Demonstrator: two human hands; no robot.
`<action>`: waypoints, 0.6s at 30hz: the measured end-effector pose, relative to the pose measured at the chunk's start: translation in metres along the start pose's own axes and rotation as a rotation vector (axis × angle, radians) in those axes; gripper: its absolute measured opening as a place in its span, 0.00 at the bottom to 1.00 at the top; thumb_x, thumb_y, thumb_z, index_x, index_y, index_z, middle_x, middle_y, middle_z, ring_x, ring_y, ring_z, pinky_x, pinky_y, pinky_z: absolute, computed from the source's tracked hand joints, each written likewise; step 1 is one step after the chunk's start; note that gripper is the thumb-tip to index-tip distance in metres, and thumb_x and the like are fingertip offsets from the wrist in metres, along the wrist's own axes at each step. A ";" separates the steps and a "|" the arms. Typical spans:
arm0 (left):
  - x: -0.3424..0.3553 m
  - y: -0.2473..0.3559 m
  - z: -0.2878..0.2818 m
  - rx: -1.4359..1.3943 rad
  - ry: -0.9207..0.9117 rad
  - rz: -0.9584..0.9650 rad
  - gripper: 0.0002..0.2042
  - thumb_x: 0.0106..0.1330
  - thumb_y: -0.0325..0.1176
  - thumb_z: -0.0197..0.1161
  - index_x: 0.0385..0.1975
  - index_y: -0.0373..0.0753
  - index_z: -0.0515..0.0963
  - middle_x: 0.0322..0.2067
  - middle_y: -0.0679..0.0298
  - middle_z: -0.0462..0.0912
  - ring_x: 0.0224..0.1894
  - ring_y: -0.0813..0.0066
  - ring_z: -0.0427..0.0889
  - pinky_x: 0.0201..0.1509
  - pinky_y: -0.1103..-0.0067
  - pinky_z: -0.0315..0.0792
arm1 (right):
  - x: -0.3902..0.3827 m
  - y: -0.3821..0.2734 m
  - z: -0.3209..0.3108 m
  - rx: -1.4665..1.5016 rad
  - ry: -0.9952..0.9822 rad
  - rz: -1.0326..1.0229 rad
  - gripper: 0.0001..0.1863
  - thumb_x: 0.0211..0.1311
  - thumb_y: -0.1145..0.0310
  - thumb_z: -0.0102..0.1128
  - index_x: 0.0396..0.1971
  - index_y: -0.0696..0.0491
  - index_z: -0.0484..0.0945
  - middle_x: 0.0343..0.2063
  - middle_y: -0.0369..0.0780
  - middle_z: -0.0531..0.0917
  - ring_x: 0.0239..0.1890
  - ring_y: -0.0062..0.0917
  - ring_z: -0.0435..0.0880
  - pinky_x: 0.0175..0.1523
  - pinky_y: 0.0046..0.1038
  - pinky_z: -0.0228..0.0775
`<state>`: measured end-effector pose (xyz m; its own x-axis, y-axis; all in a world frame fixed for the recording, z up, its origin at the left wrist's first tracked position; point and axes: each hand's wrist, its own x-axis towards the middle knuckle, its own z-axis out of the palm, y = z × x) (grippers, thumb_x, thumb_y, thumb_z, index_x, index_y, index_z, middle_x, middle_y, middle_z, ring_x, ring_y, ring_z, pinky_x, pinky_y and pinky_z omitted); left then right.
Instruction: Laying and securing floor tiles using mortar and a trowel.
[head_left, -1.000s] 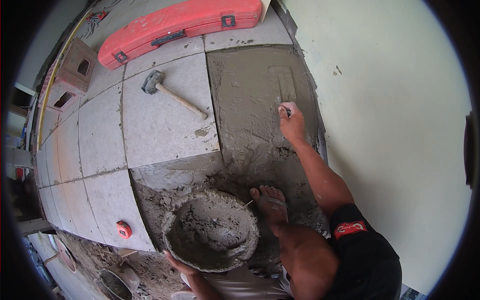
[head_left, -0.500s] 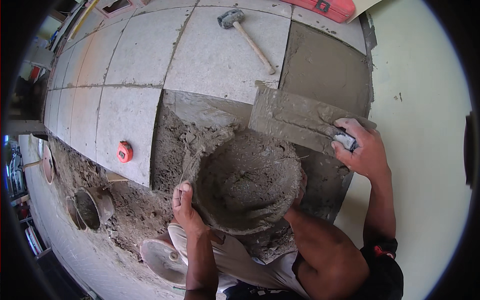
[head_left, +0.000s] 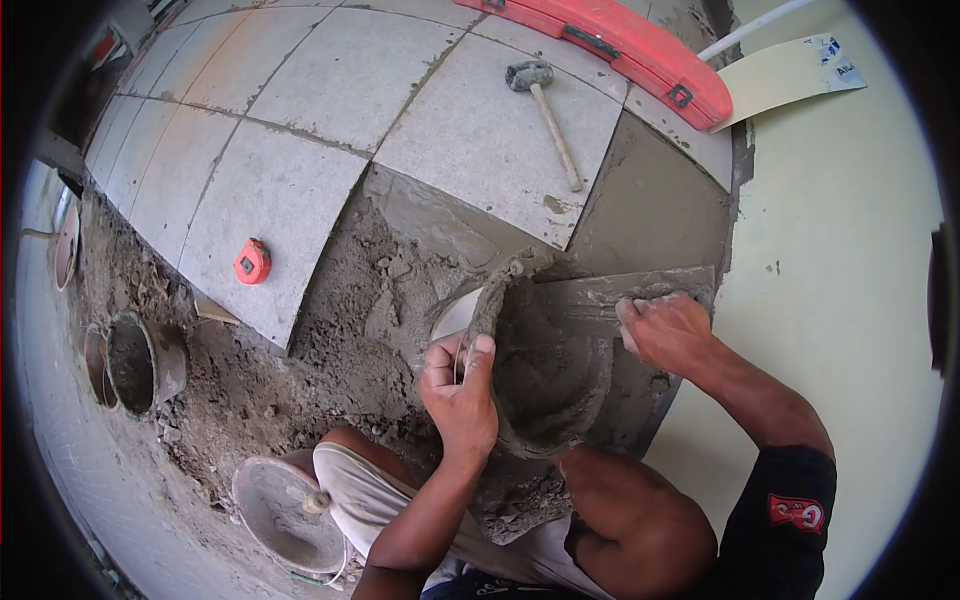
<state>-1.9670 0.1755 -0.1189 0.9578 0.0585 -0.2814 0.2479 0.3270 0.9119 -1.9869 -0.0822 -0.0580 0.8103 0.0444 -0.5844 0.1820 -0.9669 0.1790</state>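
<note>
My left hand (head_left: 462,390) is closed on the rim of a mortar-caked bucket (head_left: 458,313), and a thin wire handle runs by its fingers. The bucket is tipped toward the right, with wet grey mortar coating its inside. My right hand (head_left: 668,332) is wrapped round the grip of a long rectangular plastering trowel (head_left: 580,292). The trowel's mortar-smeared blade reaches left to the bucket's mouth; whether it touches the rim, I cannot tell. Beyond the blade lies a smoothed bed of wet mortar (head_left: 660,200). My knees are on either side of the bucket.
Pale floor tiles (head_left: 310,75) carry a mallet (head_left: 556,135) and a red tape measure (head_left: 252,262). A long red case (head_left: 600,40) lies at the back. More buckets (head_left: 170,370) stand on rubble at left, another bucket (head_left: 290,515) by my leg. A pale wall (head_left: 830,260) rises at right.
The bucket has tipped from mouth-up to leaning right, with my left hand still on its rim. My right hand has brought the trowel lower and its blade turned nearly edge-on. The view has shifted.
</note>
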 end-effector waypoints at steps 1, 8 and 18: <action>-0.002 0.003 -0.001 0.005 -0.031 -0.011 0.07 0.70 0.30 0.66 0.39 0.34 0.78 0.28 0.76 0.73 0.30 0.90 0.65 0.36 0.87 0.61 | -0.006 -0.006 0.004 0.003 0.000 -0.007 0.11 0.65 0.65 0.52 0.40 0.57 0.76 0.25 0.45 0.86 0.32 0.41 0.88 0.34 0.46 0.77; -0.006 0.000 0.001 0.000 -0.025 0.009 0.08 0.72 0.32 0.64 0.41 0.32 0.78 0.31 0.72 0.76 0.33 0.87 0.69 0.40 0.85 0.65 | -0.028 -0.018 0.031 0.236 -0.114 -0.105 0.18 0.66 0.54 0.56 0.41 0.54 0.76 0.27 0.46 0.86 0.34 0.47 0.86 0.41 0.48 0.76; -0.008 0.004 0.008 0.064 -0.040 0.004 0.09 0.72 0.35 0.63 0.41 0.35 0.78 0.35 0.74 0.75 0.38 0.88 0.67 0.46 0.86 0.62 | -0.021 -0.023 0.044 0.502 -0.023 -0.094 0.20 0.60 0.50 0.64 0.42 0.49 0.80 0.29 0.48 0.85 0.38 0.48 0.85 0.45 0.47 0.76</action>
<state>-1.9728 0.1690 -0.1102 0.9636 0.0216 -0.2664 0.2514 0.2655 0.9307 -2.0330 -0.0716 -0.0845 0.7898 0.1364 -0.5980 -0.0414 -0.9609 -0.2739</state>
